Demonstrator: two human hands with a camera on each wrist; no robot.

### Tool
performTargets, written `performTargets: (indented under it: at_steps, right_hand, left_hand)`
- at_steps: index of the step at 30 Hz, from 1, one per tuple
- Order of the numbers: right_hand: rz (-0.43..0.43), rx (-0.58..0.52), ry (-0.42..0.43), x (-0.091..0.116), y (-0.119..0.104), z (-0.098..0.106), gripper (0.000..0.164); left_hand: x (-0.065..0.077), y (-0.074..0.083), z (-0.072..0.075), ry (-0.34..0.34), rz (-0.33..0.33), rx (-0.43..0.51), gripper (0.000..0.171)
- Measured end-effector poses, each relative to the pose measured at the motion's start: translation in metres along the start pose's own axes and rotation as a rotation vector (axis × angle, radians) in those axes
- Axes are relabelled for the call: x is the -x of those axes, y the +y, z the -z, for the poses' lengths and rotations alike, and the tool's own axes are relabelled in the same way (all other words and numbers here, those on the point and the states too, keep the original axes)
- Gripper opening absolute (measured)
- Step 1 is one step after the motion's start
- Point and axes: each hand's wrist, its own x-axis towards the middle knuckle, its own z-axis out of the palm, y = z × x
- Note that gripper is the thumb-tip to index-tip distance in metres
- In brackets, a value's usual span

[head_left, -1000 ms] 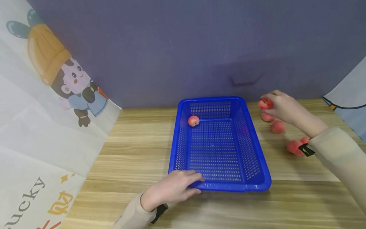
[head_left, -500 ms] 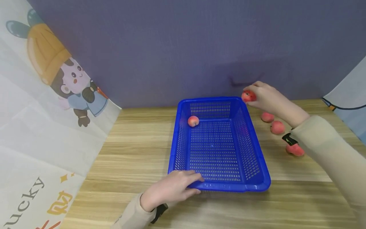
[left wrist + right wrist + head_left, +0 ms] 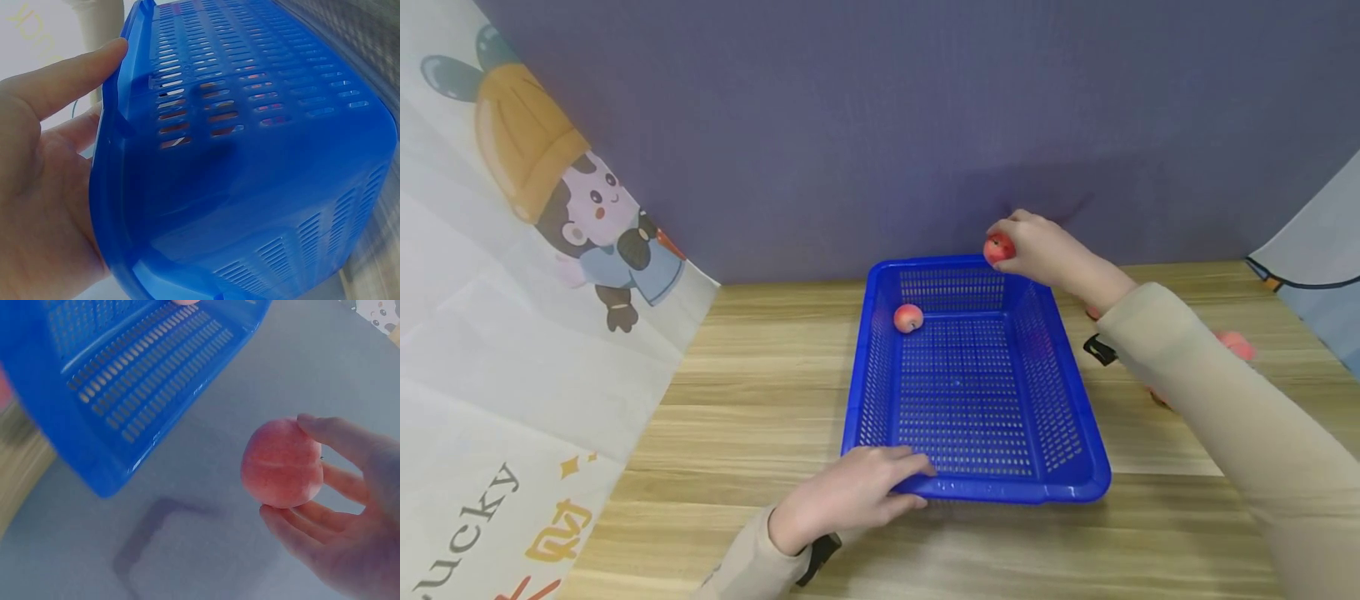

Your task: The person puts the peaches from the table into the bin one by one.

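A blue plastic basket [image 3: 1000, 487] with perforated walls stands on the table in the head view. My left hand [image 3: 853, 492] grips its near rim toward the left corner; in the left wrist view the thumb [image 3: 94, 69] lies along the rim. Over the far right part of the basket, my right hand [image 3: 1048, 254] holds a pinkish-red peach [image 3: 998, 247] between thumb and fingertips. The right wrist view shows the crease of this held peach [image 3: 281, 464] and the basket's corner apart from it. One more peach [image 3: 908, 317] lies inside, at the basket's far left.
Right of the basket are several peaches [image 3: 1236, 345] on the wooden table [image 3: 760, 392], partly hidden by the right sleeve [image 3: 1217, 400]. A dark grey-blue panel [image 3: 820, 142] rises behind the basket. A printed white sheet [image 3: 497, 350] borders the left side.
My right hand has carried the peach leftward from above the table on the right to over the basket's far rim. The left hand and basket have stayed in place.
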Motion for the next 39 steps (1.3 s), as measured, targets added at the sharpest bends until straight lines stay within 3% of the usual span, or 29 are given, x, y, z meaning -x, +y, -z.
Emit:
performTargets:
  at_steps: [13,32,39]
  right_hand:
    - [-0.013,-0.026,-0.072,-0.025,-0.013,-0.033,0.039]
    - [-0.052,-0.063,-0.17,-0.039,-0.017,-0.077,0.039]
    - [-0.062,-0.06,-0.156,-0.043,-0.013,-0.09,0.03]
  left_hand:
    - [0.0,0.001,0.001,0.0,0.008,0.005,0.02]
    - [0.001,0.0,0.001,0.001,0.014,0.012,0.02]
    - [0.001,-0.001,0.001,-0.007,0.017,0.009,0.021]
